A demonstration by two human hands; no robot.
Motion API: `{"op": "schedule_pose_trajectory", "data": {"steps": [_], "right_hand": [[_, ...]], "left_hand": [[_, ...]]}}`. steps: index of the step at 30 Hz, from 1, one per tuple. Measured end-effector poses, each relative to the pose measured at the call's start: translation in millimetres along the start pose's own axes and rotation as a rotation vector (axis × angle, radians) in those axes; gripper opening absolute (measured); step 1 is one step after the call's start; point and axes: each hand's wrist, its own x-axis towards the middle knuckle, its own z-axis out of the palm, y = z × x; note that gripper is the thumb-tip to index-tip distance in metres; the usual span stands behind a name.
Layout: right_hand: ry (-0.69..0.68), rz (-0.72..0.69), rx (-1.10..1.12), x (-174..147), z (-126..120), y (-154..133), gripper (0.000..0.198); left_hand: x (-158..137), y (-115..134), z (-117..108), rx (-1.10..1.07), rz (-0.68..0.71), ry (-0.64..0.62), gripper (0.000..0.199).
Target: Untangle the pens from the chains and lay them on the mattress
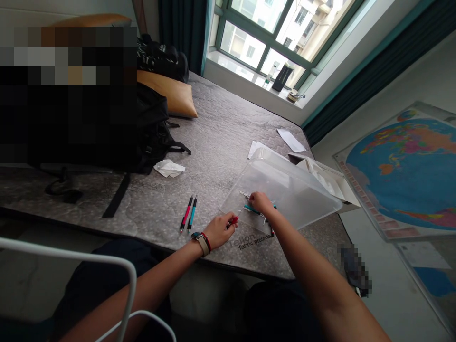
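Note:
My left hand (219, 231), with a watch and a red band at its wrist, is closed around a red pen part (233, 221) whose thin tip points to the right. My right hand (261, 202) reaches in over a translucent plastic bin (288, 185), its fingers pinched together beside a thin whitish piece (244, 194). Whether that piece is between the fingers is hidden. Just below them lies a teal pen barrel (251, 210), with other small pen parts partly covered by my right forearm. Left of my hands, a red pen (186, 214) and a blue pen (192, 214) lie side by side.
The bin lies on a grey quilted mattress (221, 128). Behind it are an open white box (326, 183) and white papers (291, 140). A crumpled tissue (169, 168), a black backpack (151, 128) and an orange pillow (171, 92) are at left. A white metal rail (71, 251) crosses the lower left.

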Motion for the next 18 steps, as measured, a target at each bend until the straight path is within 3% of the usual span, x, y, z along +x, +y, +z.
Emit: {"op": "schedule_pose_trajectory", "data": {"steps": [6, 9, 11, 15, 18], "right_hand": [[-0.051, -0.003, 0.063, 2, -6, 0, 0.006], [0.002, 0.004, 0.112, -10, -12, -4, 0.006], [0.076, 0.014, 0.278, -29, -12, -11, 0.016], [0.21, -0.037, 1.442, -84, -4, -36, 0.027], [0.227, -0.053, 1.77, -114, 1, -61, 0.024]], "left_hand": [[1, -1, 2, 0.019, -0.006, -0.017, 0.015], [2, 0, 1, 0.01, -0.009, -0.003, 0.014], [2, 2, -1, -0.001, -0.002, 0.006, 0.013], [2, 4, -1, -0.035, 0.011, -0.01, 0.012], [1, 4, 2, -0.041, 0.009, -0.015, 0.011]]}}
